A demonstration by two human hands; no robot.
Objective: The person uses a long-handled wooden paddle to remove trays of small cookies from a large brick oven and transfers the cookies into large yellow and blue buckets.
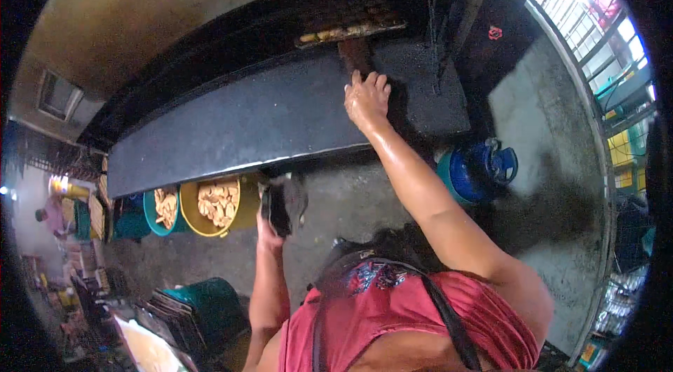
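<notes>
My right hand reaches over the dark metal ledge, its fingers bent at the near end of a reddish-brown flat strip. This strip runs to the front edge of a baking tray in the dark oven mouth. Rows of browned pieces, possibly bread, cover the tray, but the dimness blurs them. Whether my fingers wrap round the strip cannot be made out. Lower down, beside the ledge, my left hand is closed on a black pad, seen partly smeared.
Below the ledge stand a yellow bucket and a teal bucket with pale bread-like pieces. A blue gas cylinder stands right of my arm. Dark trays lean near a teal drum. A person is far left.
</notes>
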